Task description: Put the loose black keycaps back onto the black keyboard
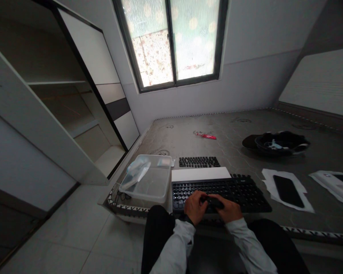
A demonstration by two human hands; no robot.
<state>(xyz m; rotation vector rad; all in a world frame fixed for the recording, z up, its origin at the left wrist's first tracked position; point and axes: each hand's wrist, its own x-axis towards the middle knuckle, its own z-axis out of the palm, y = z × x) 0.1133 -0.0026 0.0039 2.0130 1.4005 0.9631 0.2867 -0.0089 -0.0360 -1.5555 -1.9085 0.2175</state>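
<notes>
A black keyboard lies at the near edge of a grey mattress, with a white strip along its far left side. My left hand and my right hand meet over the keyboard's front edge. Both are closed round a small dark object between them; I cannot make out what it is. Dark trouser knees and light sleeves show below.
A clear plastic box sits left of the keyboard. A second small keyboard lies behind it. A phone on white paper, another white device, a black cap and a red wrapper rest on the mattress. An open wardrobe stands left.
</notes>
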